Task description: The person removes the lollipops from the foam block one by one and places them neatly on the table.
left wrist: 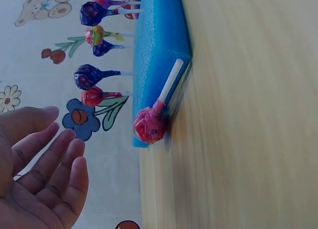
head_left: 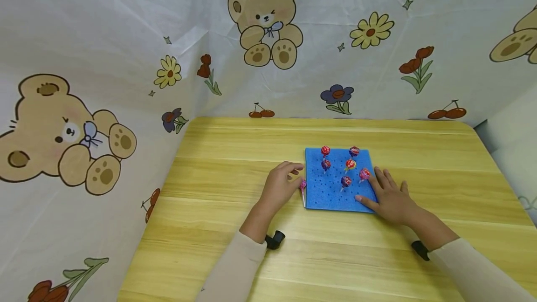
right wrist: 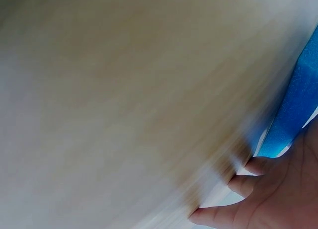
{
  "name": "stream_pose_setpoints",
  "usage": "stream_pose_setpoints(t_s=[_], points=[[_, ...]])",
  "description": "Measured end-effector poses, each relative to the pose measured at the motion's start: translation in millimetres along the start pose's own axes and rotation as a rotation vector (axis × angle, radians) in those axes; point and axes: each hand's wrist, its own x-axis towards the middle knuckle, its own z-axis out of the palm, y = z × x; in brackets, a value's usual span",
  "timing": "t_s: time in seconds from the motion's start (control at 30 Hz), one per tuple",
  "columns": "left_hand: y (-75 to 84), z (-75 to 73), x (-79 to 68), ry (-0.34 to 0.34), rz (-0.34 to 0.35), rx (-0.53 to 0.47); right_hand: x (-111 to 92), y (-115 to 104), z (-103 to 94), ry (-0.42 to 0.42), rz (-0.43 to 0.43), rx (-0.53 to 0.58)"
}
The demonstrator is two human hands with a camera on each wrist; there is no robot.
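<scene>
A blue foam block lies on the table, its top dotted with small holes. Several wrapped lollipops stand in it on their sticks, among them a red one, a yellow-and-red one and a pink one. Another pink lollipop lies on the table along the block's left side, its stick toward the near corner. Over that candy hovers my left hand, fingers loosely bent and holding nothing; the left wrist view shows a gap. My right hand rests with spread fingers at the block's right edge, thumb over its near corner.
The wooden table extends around the block on all sides. A white cloth printed with bears and flowers hangs behind the table and along its left side. Black straps are on my wrists.
</scene>
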Motion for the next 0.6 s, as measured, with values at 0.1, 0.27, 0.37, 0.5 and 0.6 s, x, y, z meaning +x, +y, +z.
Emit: stream_pose_setpoints(t_s=[0.1,0.27,0.37,0.5,0.6], points=[[3.0,2.0,-0.8,0.000,0.003,-0.026,0,0,0.1,0.002,0.000,-0.001],[8.4,9.7,-2.9,-0.039,-0.016,-0.057,1,0,0.5,0.002,0.001,-0.005],[12.2,16.1,-3.5,-0.063,0.002,-0.042,1,0,0.3,-0.001,0.003,-0.006],[17.8,25.8,-3.4,-0.088,0.026,-0.009,0,-1,-0.3,-0.007,0.006,-0.004],[21.6,33.9,-2.8,-0.113,0.034,0.006,-1,-2,-0.9,-0.008,0.009,-0.001]])
